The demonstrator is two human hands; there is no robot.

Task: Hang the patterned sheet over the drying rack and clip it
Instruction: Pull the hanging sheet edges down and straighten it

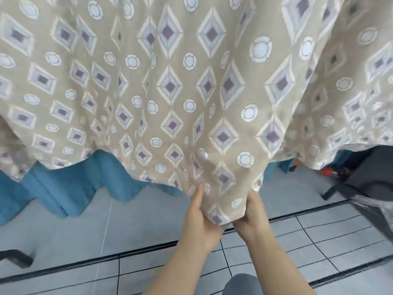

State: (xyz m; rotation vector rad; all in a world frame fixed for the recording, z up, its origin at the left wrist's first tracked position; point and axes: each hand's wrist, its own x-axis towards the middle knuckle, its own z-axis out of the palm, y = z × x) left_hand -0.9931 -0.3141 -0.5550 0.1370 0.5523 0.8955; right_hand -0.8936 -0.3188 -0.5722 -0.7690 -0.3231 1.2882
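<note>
I see the patterned sheet (pixel 191 92) hanging down across the upper view, its hem above the floor (pixel 148 220). Both hands grasp its lowest corner side by side: the left hand (pixel 200 220) with its thumb flat on the cloth, the right hand (pixel 252 213) gripping the edge. A blue cloth (pixel 63 194) hangs behind.

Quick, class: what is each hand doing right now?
Left hand: grips the lower edge of the patterned sheet.
Right hand: grips the same edge, beside it.
</note>
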